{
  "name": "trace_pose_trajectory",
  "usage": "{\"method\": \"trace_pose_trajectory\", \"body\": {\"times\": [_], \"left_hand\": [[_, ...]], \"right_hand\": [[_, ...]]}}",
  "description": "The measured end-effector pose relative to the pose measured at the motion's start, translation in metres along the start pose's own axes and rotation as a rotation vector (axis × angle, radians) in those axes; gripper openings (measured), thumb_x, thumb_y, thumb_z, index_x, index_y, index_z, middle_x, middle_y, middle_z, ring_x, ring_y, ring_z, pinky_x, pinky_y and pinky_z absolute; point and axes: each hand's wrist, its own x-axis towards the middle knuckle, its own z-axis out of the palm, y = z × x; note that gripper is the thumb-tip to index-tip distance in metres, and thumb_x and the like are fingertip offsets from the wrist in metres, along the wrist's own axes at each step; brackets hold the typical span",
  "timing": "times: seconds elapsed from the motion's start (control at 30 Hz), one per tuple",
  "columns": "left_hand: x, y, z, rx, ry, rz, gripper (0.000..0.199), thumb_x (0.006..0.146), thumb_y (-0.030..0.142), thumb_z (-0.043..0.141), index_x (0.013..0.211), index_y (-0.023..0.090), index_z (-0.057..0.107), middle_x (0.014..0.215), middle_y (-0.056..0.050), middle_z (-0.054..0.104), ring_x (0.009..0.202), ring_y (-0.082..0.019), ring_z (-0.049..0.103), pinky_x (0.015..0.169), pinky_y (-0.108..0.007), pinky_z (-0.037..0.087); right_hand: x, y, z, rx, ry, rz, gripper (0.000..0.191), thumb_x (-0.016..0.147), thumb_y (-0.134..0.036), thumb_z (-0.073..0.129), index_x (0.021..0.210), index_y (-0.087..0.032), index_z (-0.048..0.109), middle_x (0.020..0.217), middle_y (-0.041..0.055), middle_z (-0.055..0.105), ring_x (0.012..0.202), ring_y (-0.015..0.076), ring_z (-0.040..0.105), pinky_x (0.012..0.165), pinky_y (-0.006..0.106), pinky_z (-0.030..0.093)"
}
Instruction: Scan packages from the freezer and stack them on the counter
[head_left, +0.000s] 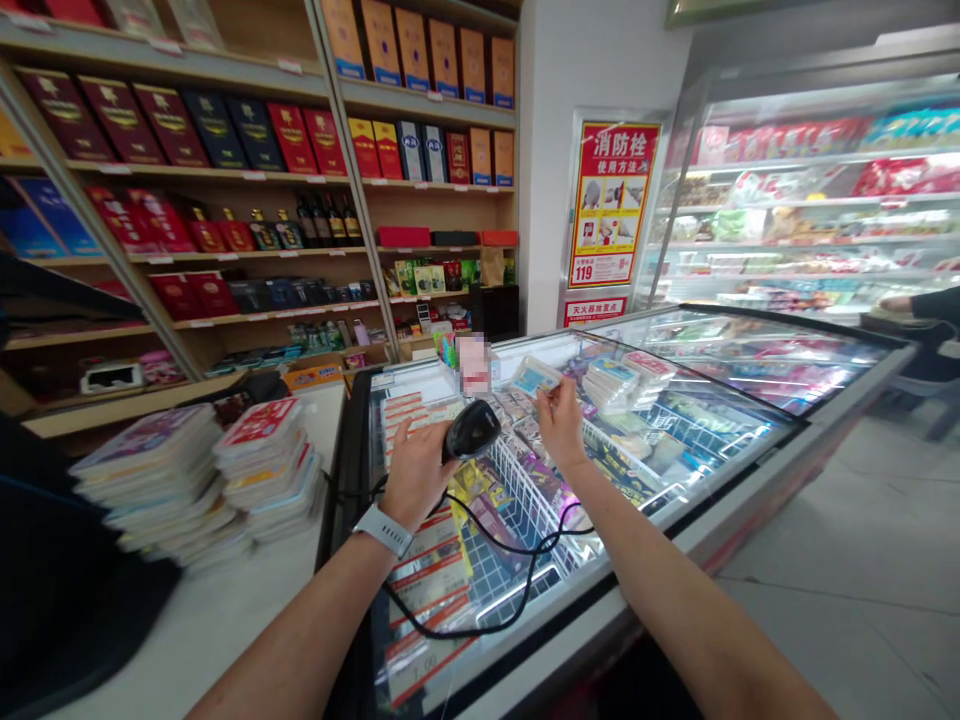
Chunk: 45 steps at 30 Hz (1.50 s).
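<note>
My left hand [417,470], with a pale watch on its wrist, is wrapped round a black handheld scanner [472,430]. The scanner's black cable [534,570] loops over the glass top of a chest freezer [630,625]. My right hand [561,420] pinches the near edge of a flat blue-and-white packet [531,376] over the glass. Right of that hand, a short stack of similar packets [611,382] sits on the glass beside a stack of red-and-white ones [649,366].
Tall piles of flat packets [154,480] [266,460] stand on the white counter [217,640] at the left. Shelves of boxes and bottles [262,170] rise behind. At far right, a person's arm [930,305] shows near a lit refrigerated shelf [810,200].
</note>
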Motion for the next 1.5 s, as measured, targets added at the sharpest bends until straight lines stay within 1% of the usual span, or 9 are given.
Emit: {"method": "trace_pose_trajectory", "body": {"times": [0.3,0.47,0.63,0.9,1.07,1.13,1.23,1.33,1.5], "left_hand": [[0.000,-0.005,0.006,0.042,0.020,0.042,0.029,0.087,0.024,0.056,0.114,0.016,0.061,0.110,-0.012,0.074,0.108,-0.029,0.067,0.113,-0.051,0.029],[-0.001,-0.007,0.008,0.065,0.026,0.057,0.032,0.087,0.026,0.057,0.117,0.016,0.060,0.114,-0.013,0.073,0.110,-0.031,0.066,0.114,-0.053,0.028],[-0.001,-0.010,0.011,0.062,0.046,0.080,0.035,0.088,0.027,0.054,0.121,0.018,0.059,0.115,-0.012,0.073,0.110,-0.030,0.067,0.113,-0.052,0.029],[0.000,-0.008,0.008,0.078,0.071,0.109,0.031,0.091,0.032,0.050,0.116,0.017,0.061,0.112,-0.013,0.074,0.111,-0.030,0.066,0.110,-0.050,0.033],[-0.002,-0.006,0.007,0.055,0.077,0.095,0.035,0.090,0.033,0.053,0.120,0.016,0.061,0.113,-0.013,0.073,0.111,-0.031,0.066,0.111,-0.052,0.031],[-0.002,-0.005,0.007,0.053,0.077,0.091,0.035,0.090,0.033,0.052,0.120,0.016,0.061,0.113,-0.013,0.073,0.112,-0.031,0.066,0.112,-0.053,0.031],[-0.002,-0.004,0.006,0.058,0.068,0.090,0.035,0.091,0.031,0.052,0.122,0.017,0.060,0.113,-0.013,0.073,0.113,-0.031,0.065,0.112,-0.053,0.030],[-0.002,-0.005,0.006,0.069,0.062,0.088,0.036,0.090,0.031,0.053,0.123,0.017,0.060,0.112,-0.014,0.074,0.112,-0.031,0.066,0.112,-0.052,0.030],[-0.001,-0.005,0.006,0.058,0.055,0.078,0.037,0.090,0.031,0.052,0.124,0.017,0.059,0.113,-0.013,0.073,0.112,-0.030,0.065,0.112,-0.052,0.029]], "right_hand": [[0.008,0.027,-0.005,0.005,0.099,0.146,0.024,0.087,-0.033,0.053,0.107,-0.022,0.047,0.091,0.0046,0.063,0.073,0.0185,0.063,0.072,0.034,0.052],[0.011,0.034,-0.009,0.009,0.124,0.189,0.026,0.082,-0.030,0.056,0.106,-0.021,0.051,0.087,0.0041,0.065,0.071,0.0187,0.062,0.071,0.034,0.052],[0.012,0.036,-0.010,0.016,0.116,0.186,0.024,0.081,-0.030,0.055,0.102,-0.019,0.058,0.088,0.0051,0.067,0.074,0.0185,0.063,0.073,0.033,0.052],[0.012,0.045,-0.012,-0.106,0.093,0.107,0.030,0.085,-0.034,0.052,0.104,-0.018,0.068,0.087,0.0063,0.066,0.073,0.0193,0.058,0.073,0.034,0.050],[0.010,0.050,-0.009,-0.072,0.065,0.107,0.040,0.087,-0.038,0.050,0.117,-0.016,0.067,0.092,0.0089,0.067,0.074,0.0209,0.061,0.075,0.036,0.052],[0.009,0.050,-0.008,-0.036,0.049,0.129,0.043,0.086,-0.039,0.052,0.120,-0.016,0.065,0.094,0.0086,0.067,0.071,0.0198,0.061,0.073,0.036,0.053],[0.008,0.048,-0.007,0.014,0.026,0.165,0.042,0.085,-0.039,0.055,0.119,-0.017,0.064,0.087,0.0046,0.066,0.064,0.0179,0.062,0.070,0.035,0.053],[0.006,0.044,-0.006,0.043,0.000,0.184,0.038,0.084,-0.039,0.057,0.115,-0.018,0.064,0.083,0.0030,0.067,0.063,0.0178,0.062,0.068,0.034,0.053],[0.005,0.042,-0.003,0.055,-0.045,0.173,0.038,0.085,-0.040,0.055,0.114,-0.017,0.066,0.092,0.0067,0.070,0.068,0.0182,0.063,0.071,0.034,0.054]]}}
